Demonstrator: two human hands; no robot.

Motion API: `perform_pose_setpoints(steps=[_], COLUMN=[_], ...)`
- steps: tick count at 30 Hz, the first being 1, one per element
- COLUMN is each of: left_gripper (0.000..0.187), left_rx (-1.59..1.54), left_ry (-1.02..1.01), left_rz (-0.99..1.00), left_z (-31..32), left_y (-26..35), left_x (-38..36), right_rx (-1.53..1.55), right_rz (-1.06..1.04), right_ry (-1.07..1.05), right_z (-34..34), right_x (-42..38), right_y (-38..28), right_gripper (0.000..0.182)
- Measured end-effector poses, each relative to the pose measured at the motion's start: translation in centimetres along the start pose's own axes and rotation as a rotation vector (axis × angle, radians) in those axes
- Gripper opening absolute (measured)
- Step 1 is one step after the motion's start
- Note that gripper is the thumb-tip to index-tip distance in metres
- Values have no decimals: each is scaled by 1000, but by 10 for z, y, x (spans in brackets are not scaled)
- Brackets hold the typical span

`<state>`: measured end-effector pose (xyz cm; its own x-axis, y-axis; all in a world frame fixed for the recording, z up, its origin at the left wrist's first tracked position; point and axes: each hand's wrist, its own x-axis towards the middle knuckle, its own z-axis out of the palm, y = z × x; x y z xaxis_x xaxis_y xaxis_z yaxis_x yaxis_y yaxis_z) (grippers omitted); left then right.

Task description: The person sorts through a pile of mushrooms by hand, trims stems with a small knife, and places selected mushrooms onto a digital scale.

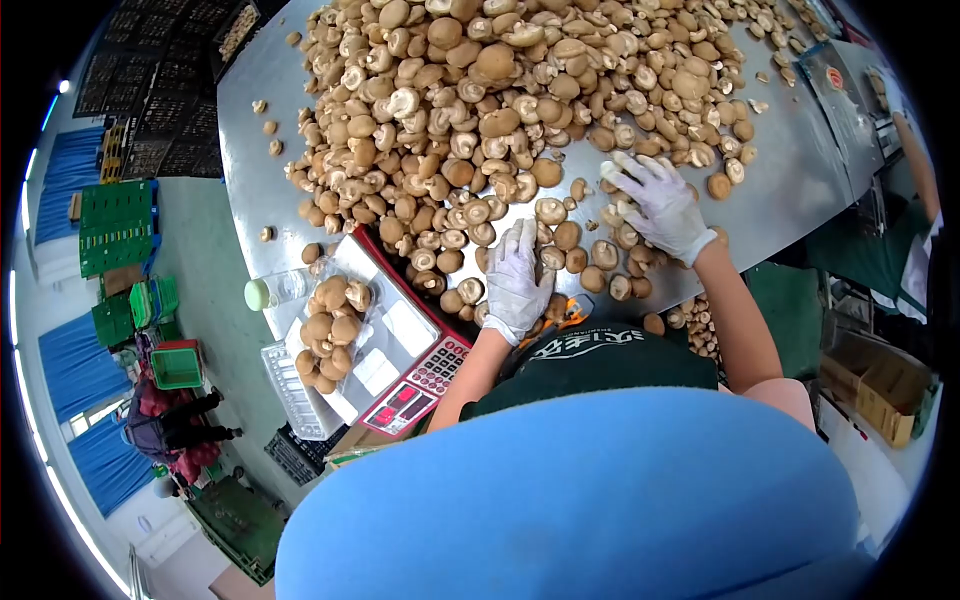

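A large heap of brown shiitake mushrooms [495,65] covers much of the metal table [255,170]. My left hand [516,280], in a thin whitish glove, lies with fingers stretched forward beside loose mushrooms near the table's front edge. Farther right, my right hand [660,205], gloved too, has its fingers spread over the loose mushrooms. Neither hand shows anything in its grasp. Between them several single mushrooms [567,235] lie on the metal. Below my left hand, a small orange-and-black object [575,310] is partly hidden.
Left of my hands stands a red-framed digital scale [425,385]; a clear pack of mushrooms [330,335] rests on it. Beside it are a bottle with a pale green cap [257,294] and white trays [298,390]. Another person's arm [915,165] shows far right, near cardboard boxes [890,395].
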<state>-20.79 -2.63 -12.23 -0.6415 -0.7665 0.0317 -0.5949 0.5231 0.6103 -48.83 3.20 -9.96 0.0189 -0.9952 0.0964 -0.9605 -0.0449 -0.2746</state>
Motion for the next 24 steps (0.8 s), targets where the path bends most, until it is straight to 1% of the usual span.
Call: perform_pose_setpoints(steps=[1, 2, 3, 4, 5, 6, 7, 8, 9, 10, 11, 12, 13, 14, 15, 16, 17, 18, 19, 20, 22, 23, 24], left_gripper=[78, 78, 80, 82, 87, 87, 92, 98, 101, 103, 102, 101, 98, 95, 97, 99, 107, 113, 114, 115, 115, 116, 116], left_rx=[-67, -70, -48, -26, -42, -47, -60, -73, -160, -153, -283, -412, -945, -1106, -1146, -1187, -686, -407, -300, -193, -198, -206, -206], left_ry=[-45, -49, -26, -3, -15, -18, -38, -59, -79, -92, -83, -76, -78, -127, -202, -277, -196, -185, -210, -234, -210, -183, -186], left_rz=[-10, -8, 11, 30, 36, 42, 49, 55, 60, 55, 50, 45, -109, -213, -221, -229, 41, 114, 103, 90, 78, 65, 72], left_z=[3, 6, 9, 11, 12, 11, 10, 9, 7, 3, 3, 7, 11, 10, 9, 10, 11, 9, 8, 10, 19, 23, 26], left_y=[2, 4, 6, 7, 6, 6, 6, 6, 5, 6, 1, -6, -3, -1, 4, 7, 2, 5, 10, 16, 24, 27, 28], left_x=[-1, -2, -1, 0, 2, 4, 6, 8, 9, 10, 12, 15, 16, 11, 7, 5, 5, 4, 2, 0, 0, 3, 6], right_rx=[-13, -27, -39, -42, -42, -43, -2, -8, 65, 139, 52, 50, 112, 175, 256, 255, 372, 489, 419, 419, 470, 87, 209], right_rz=[38, 76, 107, 112, 174, 237, 277, 284, 303, 321, 387, 396, 480, 564, 645, 651, 629, 603, 567, 571, 452, 321, 393], right_ry=[32, 64, 80, 79, 75, 72, 116, 118, 229, 343, 338, 343, 370, 398, 365, 373, 428, 481, 518, 522, 509, 512, 590], right_z=[-3, -7, -11, -12, -13, -16, -22, -24, -25, -27, -29, -24, -13, -3, 5, 16, 28, 29, 32, 35, 32, 30, 26], right_x=[-10, -19, -26, -37, -48, -54, -57, -59, -61, -62, -63, -65, -67, -69, -69, -72, -74, -73, -74, -75, -75, -76, -71], right_y=[2, 4, 8, 14, 21, 22, 21, 23, 27, 31, 35, 44, 56, 67, 76, 81, 85, 83, 79, 75, 61, 55, 43], right_gripper=[50, 50, 44, 44, 40, 36, 31, 31, 31, 32, 32, 32, 33, 34, 32, 32, 31, 29, 24, 24, 21, 19, 20])
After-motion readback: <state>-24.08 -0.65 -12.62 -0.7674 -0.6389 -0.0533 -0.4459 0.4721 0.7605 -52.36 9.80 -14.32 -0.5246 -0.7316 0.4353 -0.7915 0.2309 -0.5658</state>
